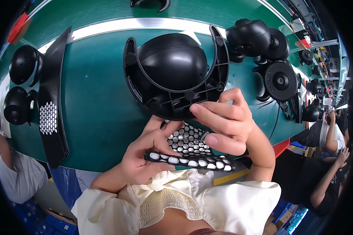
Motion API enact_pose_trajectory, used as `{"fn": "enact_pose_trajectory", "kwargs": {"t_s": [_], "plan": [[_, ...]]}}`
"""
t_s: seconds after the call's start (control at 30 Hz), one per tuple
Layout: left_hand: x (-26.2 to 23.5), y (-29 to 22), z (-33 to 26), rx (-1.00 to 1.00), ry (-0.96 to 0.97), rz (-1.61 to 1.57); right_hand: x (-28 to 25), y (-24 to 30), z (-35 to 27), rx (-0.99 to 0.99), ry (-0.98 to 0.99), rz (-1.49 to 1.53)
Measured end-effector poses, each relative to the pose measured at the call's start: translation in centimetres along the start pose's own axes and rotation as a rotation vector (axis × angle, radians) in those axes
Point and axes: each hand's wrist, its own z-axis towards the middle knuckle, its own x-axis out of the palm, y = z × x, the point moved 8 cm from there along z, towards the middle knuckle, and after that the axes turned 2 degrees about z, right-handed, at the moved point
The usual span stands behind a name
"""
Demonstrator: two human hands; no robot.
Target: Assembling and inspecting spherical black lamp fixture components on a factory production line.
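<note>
In front of me a glossy black round-bodied device [172, 62] lies with the underside of its crescent-shaped base turned up. Textured round pads [130, 59] show on the base's arms and at its middle; a spoked round recess shows on the right. My left hand [147, 150] pinches a bent black sheet of round pads [188, 138], pale dots on its face, below the base. At the thumb tip of my right hand [229, 123] is a small round pad [204, 136], close to the sheet. Another right fingertip reaches the base's near edge.
To the left lies a stack of long black sheets [53, 94], one with white dots. More black round devices [21, 64] stand beyond it, and several others [280, 80] crowd the right side. Co-workers [329, 133] sit at right and far left. A bright strip [106, 29] crosses behind the green table.
</note>
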Motion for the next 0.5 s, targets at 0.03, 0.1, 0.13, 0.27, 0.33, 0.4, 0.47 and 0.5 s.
{"fn": "enact_pose_trajectory", "kwargs": {"t_s": [0.03,0.1,0.13,0.27,0.33,0.4,0.47,0.5], "plan": [[-0.1,0.1,0.0,0.006,-0.018,-0.03,0.1,-0.1,-0.1,0.001,0.0,0.0],[-0.3,0.2,-0.1,-0.015,-0.005,-0.023,0.1,0.2,-0.4,-0.035,-0.033,-0.056],[-0.3,0.4,-0.2,-0.035,0.008,-0.016,0.1,0.2,-0.4,-0.035,-0.034,-0.054],[-0.3,0.4,-0.2,-0.048,0.022,0.014,0.2,1.5,-0.4,-0.122,0.083,-0.318],[-0.3,0.2,-0.3,0.012,0.008,-0.003,0.0,1.6,-0.4,-0.126,0.072,-0.438],[-0.4,0.2,-0.1,0.008,-0.005,-0.011,-0.4,0.6,-0.2,0.054,0.123,-0.287],[-0.5,0.3,0.0,0.0,-0.026,-0.033,-0.3,-1.5,-0.9,0.27,0.085,-0.02],[-0.4,0.3,0.0,0.001,-0.026,-0.032,-0.3,-1.5,-0.8,0.269,0.085,-0.02]]}}
